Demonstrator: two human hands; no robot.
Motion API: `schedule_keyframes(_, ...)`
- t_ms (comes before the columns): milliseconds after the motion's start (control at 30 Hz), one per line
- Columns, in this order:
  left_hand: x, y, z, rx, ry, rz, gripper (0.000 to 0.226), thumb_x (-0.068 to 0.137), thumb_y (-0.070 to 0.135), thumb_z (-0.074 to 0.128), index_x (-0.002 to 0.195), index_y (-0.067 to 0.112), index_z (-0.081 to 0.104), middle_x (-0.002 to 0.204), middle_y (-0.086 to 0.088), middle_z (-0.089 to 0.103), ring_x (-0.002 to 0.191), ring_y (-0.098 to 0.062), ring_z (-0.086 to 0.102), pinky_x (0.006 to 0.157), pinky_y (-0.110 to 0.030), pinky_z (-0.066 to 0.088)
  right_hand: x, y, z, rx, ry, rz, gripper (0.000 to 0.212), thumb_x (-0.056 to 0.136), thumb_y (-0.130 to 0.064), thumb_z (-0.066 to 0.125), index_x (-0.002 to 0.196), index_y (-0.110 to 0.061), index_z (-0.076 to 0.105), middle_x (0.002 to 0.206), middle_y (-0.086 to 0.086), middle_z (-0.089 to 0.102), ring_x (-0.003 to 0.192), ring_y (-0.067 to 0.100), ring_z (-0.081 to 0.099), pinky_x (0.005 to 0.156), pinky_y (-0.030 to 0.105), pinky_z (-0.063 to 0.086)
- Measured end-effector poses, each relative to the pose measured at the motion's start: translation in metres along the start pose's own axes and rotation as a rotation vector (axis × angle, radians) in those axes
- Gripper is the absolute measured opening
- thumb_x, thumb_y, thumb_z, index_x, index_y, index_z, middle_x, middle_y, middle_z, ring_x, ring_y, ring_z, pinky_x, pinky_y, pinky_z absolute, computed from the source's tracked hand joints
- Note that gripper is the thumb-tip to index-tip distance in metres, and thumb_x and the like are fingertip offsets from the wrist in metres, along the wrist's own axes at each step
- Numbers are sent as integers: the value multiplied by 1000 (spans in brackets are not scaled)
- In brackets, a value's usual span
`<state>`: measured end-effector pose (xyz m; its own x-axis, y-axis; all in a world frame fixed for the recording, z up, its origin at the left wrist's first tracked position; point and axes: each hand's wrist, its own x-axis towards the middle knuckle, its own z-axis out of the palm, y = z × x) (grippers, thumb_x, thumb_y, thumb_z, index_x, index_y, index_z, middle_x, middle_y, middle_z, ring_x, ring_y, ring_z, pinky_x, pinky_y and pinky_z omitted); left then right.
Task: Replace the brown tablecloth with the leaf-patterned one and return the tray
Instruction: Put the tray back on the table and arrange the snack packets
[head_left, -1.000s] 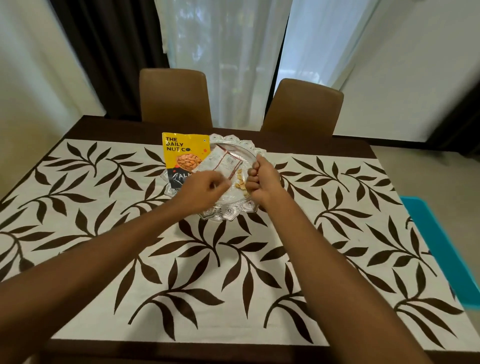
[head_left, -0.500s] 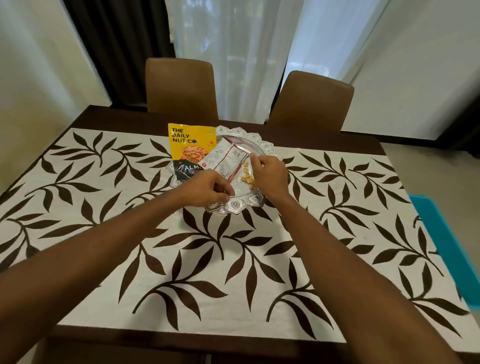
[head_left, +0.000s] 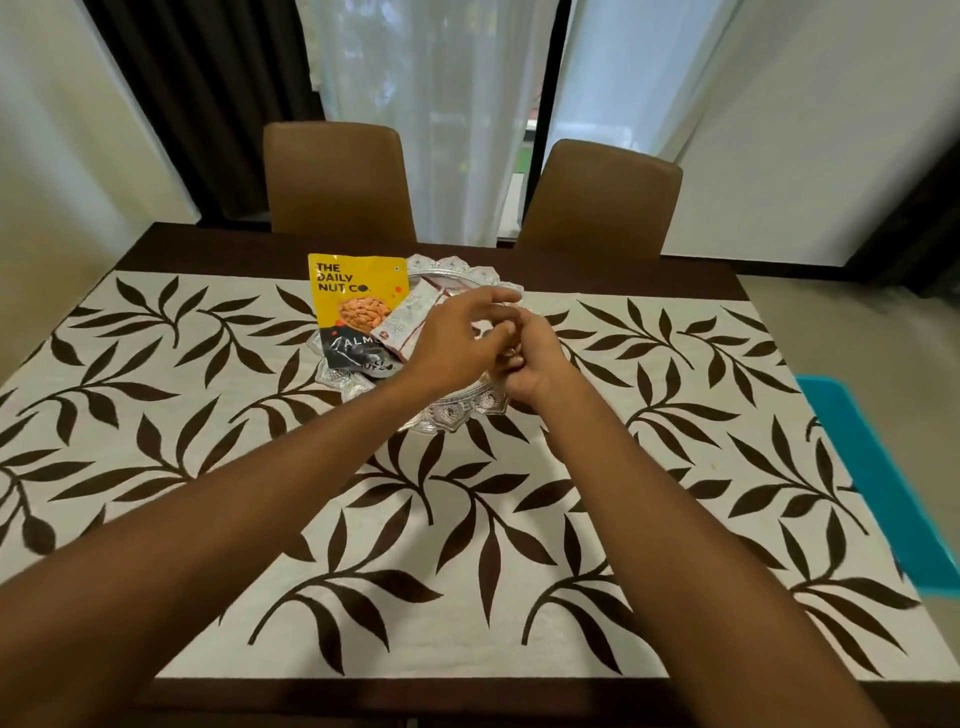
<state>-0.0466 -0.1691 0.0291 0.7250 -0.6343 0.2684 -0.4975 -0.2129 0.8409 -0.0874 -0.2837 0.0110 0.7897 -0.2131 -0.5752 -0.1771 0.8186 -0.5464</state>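
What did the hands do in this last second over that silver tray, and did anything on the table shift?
The left hand opened its fingers and lifted off the tray's near rim. The right hand left the rim and drew in until both hands meet over the silver tray. What they pinch is hidden. The yellow nut packet, the white sachet and the leaf-patterned tablecloth stayed put.

Both hands have lifted off the tray's (head_left: 447, 415) near rim; the left hand (head_left: 457, 338) and right hand (head_left: 530, 358) now meet above it.
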Motion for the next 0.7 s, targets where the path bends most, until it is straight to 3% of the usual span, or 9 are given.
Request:
schedule_keyframes(100, 7, -9, -3, -65, 58, -33, 24, 91, 12, 64, 114, 19, 70, 109, 8, 73, 107, 1, 65, 84, -25, 53, 3, -8, -7, 27, 53, -49, 36, 103, -34, 54, 71, -19, 49, 51, -5, 43, 36, 3, 33, 29, 14, 20)
schedule_keyframes(200, 12, -29, -7, -69, -6, -180, 27, 95, 14, 63, 121, 16, 67, 120, 0, 70, 115, -11, 63, 98, -33, 52, 5, -13, -15, -161, 229, -204, 40, 102, -39, 58, 68, -20, 48, 51, -5, 40, 37, 6, 28, 32, 19, 22)
schedule_keyframes(300, 13, -48, 0, 126, -190, -251, 44, 100, 29, 56, 142, 17, 51, 144, -7, 55, 130, -22, 53, 106, -37, 44, 8, -14, -25, -381, 394, -373, 41, 99, -40, 59, 65, -19, 51, 47, -7, 45, 33, 7, 34, 35, 19, 27)
schedule_keyframes(367, 13, -52, 9, 287, -255, -222, 52, 101, 36, 53, 146, 12, 45, 142, -12, 53, 127, -28, 53, 97, -34, 42, 13, -11, -32, -539, 479, -511, 45, 98, -39, 58, 59, -19, 52, 43, -10, 46, 35, 6, 38, 39, 21, 32)
schedule_keyframes(433, 17, -51, 18, 493, -327, -146, 50, 101, 41, 49, 136, 5, 48, 134, -16, 54, 122, -33, 53, 96, -40, 44, 18, -7, -36, -705, 528, -670, 50, 100, -39, 56, 54, -20, 48, 43, -12, 42, 40, 5, 36, 45, 26, 32)
schedule_keyframes(467, 18, -51, 21, 576, -374, -123, 50, 102, 43, 46, 132, 3, 48, 136, -18, 51, 125, -34, 50, 100, -45, 44, 20, -5, -38, -767, 533, -728, 51, 101, -39, 55, 54, -21, 47, 45, -11, 42, 42, 5, 35, 47, 27, 32)
schedule_keyframes(567, 20, -51, 28, 690, -444, -145, 64, 105, 44, 33, 149, -3, 31, 158, -23, 28, 146, -35, 29, 117, -48, 30, 24, 1, -41, -892, 517, -800, 51, 102, -38, 54, 54, -19, 49, 49, -6, 44, 46, 8, 37, 48, 28, 33)
schedule_keyframes(633, 19, -50, 27, 697, -434, -122, 60, 106, 43, 32, 144, -3, 40, 150, -23, 39, 141, -36, 36, 114, -46, 33, 25, 7, -43, -964, 526, -826, 52, 102, -37, 54, 54, -18, 51, 49, -6, 44, 44, 6, 36, 45, 25, 32)
schedule_keyframes(700, 15, -49, 26, 682, -401, -55, 48, 106, 40, 34, 114, 1, 61, 118, -17, 57, 113, -30, 54, 98, -44, 44, 25, 9, -44, -993, 540, -846, 51, 103, -37, 53, 55, -18, 52, 49, -7, 45, 43, 5, 36, 43, 20, 30)
